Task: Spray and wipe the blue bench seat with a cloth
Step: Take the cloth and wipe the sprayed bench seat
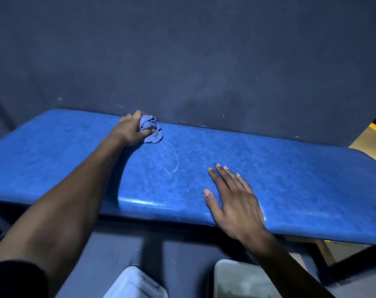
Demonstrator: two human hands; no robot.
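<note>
The blue padded bench seat (pixel 279 175) runs across the view from left to right. My left hand (pixel 130 131) grips a bunched blue cloth (pixel 151 130) and holds it against the seat's far edge, close to the dark wall. My right hand (pixel 234 198) lies flat on the seat near its front edge, fingers straight and spread. A thin wet streak (pixel 174 164) curves across the seat between the two hands. No spray bottle is in view.
A dark blue wall (pixel 182 61) rises right behind the bench. Two pale containers (pixel 243 280) stand on the floor below the front edge. A yellowish surface (pixel 370 136) shows past the bench's right end.
</note>
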